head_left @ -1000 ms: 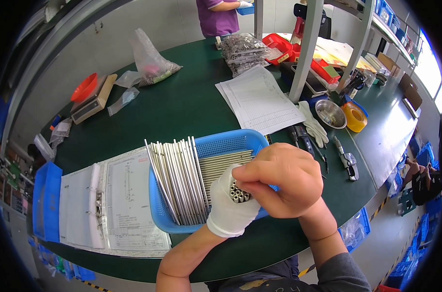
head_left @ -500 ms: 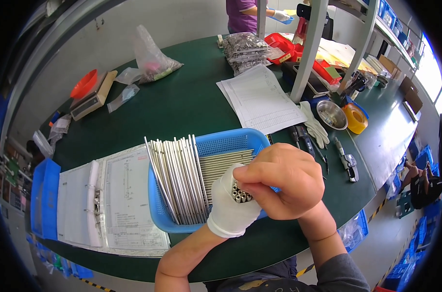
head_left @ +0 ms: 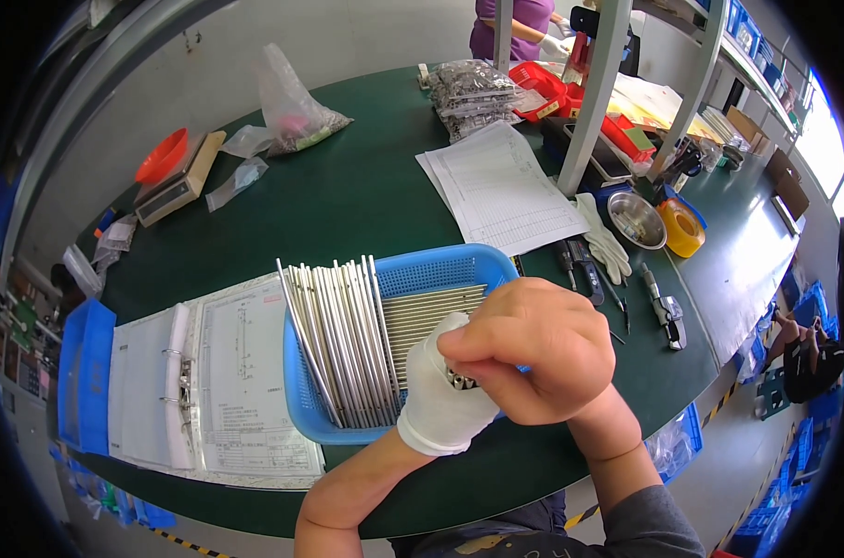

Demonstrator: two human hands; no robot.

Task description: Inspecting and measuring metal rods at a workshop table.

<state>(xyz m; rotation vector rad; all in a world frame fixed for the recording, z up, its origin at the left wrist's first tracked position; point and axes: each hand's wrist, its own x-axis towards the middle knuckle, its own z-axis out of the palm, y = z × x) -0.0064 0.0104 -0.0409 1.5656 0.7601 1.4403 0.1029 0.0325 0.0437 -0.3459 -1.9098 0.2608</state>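
My left hand (head_left: pixel 445 409), in a white glove, is wrapped round a bundle of thin metal tubes (head_left: pixel 459 380) whose open ends point up at me. Right over those ends is my bare right hand (head_left: pixel 543 344), thumb and forefinger pinched together; whatever is in the pinch is hidden. Both hands are above the near right side of a blue plastic basket (head_left: pixel 482 267). In its left part a row of silver tubes (head_left: pixel 338 339) leans over the rim. Beside them, more metal tubes (head_left: pixel 431 314) lie crosswise, partly covered by my left hand.
Left of the basket lies an open ring binder (head_left: pixel 255 391) beside a blue bin (head_left: pixel 85 381). Printed sheets (head_left: pixel 506 191), a white glove (head_left: pixel 604 242), a caliper (head_left: pixel 665 312) and a metal bowl (head_left: pixel 636 221) lie to the right. A scale (head_left: pixel 180 181) stands far left. A co-worker (head_left: pixel 524 28) is behind the table.
My right hand has shifted slightly left and down, covering more of the tube ends. My left hand keeps its hold. The co-worker at the back has moved right.
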